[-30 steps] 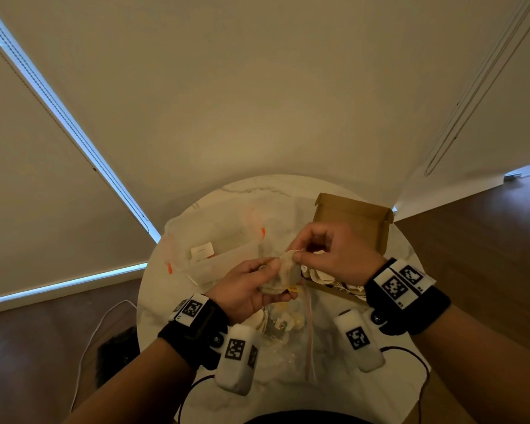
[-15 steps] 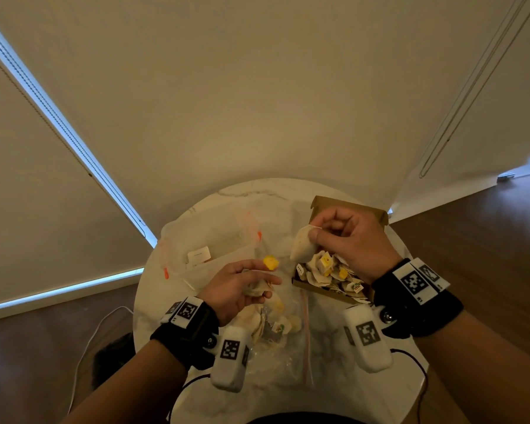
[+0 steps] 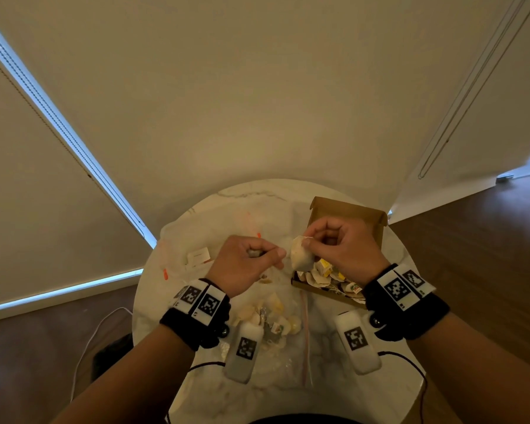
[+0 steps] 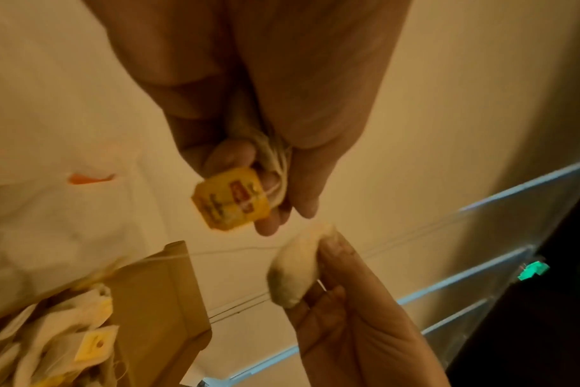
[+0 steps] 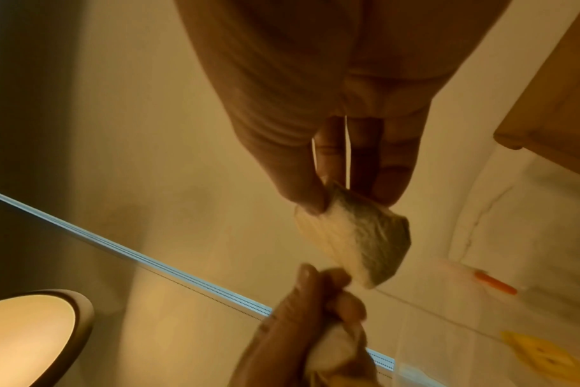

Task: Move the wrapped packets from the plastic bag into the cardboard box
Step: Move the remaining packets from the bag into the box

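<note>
My right hand [image 3: 309,241] pinches a white tea-bag packet [image 3: 301,257] by its top, above the near-left corner of the open cardboard box [image 3: 348,211]. Several packets with yellow tags [image 3: 326,275] lie in the box. My left hand [image 3: 265,255], close to the left of it, grips another packet; in the left wrist view that packet's yellow tag [image 4: 230,200] sticks out between the fingers. The right wrist view shows the pinched packet [image 5: 358,241] hanging above the left hand [image 5: 315,327]. The clear plastic bag [image 3: 288,356] lies on the table under my wrists, with several packets [image 3: 273,316] inside.
A round marble table [image 3: 257,194] holds everything and stands against a pale wall. A second clear bag with orange marks and a white label [image 3: 198,257] lies at the back left. A cable [image 3: 86,341] trails over the wooden floor to the left. A lit lamp [image 5: 27,332] shows in the right wrist view.
My left hand has risen from the plastic bag with a packet and come up beside my right hand. The right hand still pinches its packet over the box's edge, slightly lower.
</note>
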Available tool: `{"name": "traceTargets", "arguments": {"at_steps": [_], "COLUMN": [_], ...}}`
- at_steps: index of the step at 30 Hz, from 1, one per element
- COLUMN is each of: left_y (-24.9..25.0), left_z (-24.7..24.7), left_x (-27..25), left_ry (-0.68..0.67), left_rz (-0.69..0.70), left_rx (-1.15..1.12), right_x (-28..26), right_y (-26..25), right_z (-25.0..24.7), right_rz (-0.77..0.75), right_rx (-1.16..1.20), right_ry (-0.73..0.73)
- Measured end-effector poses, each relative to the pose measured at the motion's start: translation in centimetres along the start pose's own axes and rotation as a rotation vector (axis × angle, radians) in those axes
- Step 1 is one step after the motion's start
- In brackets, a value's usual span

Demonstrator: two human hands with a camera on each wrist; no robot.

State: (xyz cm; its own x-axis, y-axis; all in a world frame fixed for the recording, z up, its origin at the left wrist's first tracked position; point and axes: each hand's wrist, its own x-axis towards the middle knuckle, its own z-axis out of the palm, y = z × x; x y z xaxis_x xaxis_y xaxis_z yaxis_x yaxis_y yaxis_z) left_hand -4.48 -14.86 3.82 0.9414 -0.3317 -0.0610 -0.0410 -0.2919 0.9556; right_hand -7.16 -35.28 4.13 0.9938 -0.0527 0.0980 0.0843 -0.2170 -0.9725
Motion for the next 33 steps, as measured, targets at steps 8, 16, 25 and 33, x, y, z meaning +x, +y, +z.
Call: {"name": "traceTargets", "arguments": {"at_steps": [8, 16, 25, 33], "left_y": [1.9, 3.2, 2.7, 2.0], "left_z": [0.1, -0.9, -2.1, -3.2], "left_x": [1.5, 2.0, 2.9, 3.5], "left_ry": [-0.042, -0.025, 0.026, 0.081], "left_rz": [0.150, 0.224, 0.129, 0.119], "left_rx": [0.081, 0.105, 0.105, 0.081], "right_x": [0.0, -0.1, -1.6, -3.1], "right_y": [-0.3, 2.6, 4.4, 5.4], "right_z": [0.2, 0.5, 4.1, 3.0], "right_rz": [-0.052, 0.077, 0.276, 0.270], "right_rx": [0.011, 0.176, 0.269, 0.214], "right_ry": [-0.058, -0.405, -0.474, -0.492]}}
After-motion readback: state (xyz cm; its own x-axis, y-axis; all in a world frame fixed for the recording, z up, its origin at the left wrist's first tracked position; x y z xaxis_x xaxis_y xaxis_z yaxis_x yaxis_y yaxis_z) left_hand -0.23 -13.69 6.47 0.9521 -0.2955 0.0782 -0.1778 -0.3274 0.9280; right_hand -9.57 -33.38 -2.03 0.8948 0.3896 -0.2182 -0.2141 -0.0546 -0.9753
